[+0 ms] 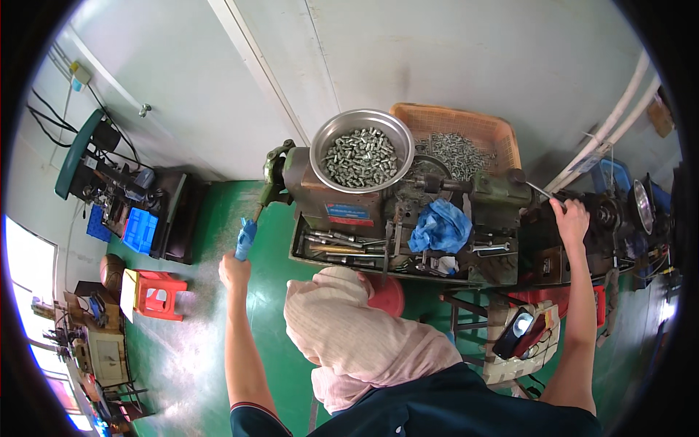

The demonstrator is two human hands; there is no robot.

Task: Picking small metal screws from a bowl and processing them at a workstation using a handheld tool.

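Observation:
My left hand (234, 271) is closed around the lower end of a lever handle (246, 237) wrapped in blue material, which joins the left end of a small bench lathe (309, 186). At the lathe's right end, my right hand (573, 221) grips a thin metal lever (539, 189) that runs up to the green tailstock (501, 191). A round steel bowl (317, 156) full of small cylindrical metal parts (362, 158) sits on top of the headstock. Between my hands a crumpled blue cloth (440, 226) lies over the middle of the lathe, hiding part of it.
Behind the lathe is an orange plastic basket (502, 135) with many small metal parts. Hand tools (346, 251) lie in the front tray. A woven-seat chair (502, 368) carries a phone (513, 331). A red stool (159, 295) and blue bins (140, 231) are to the left.

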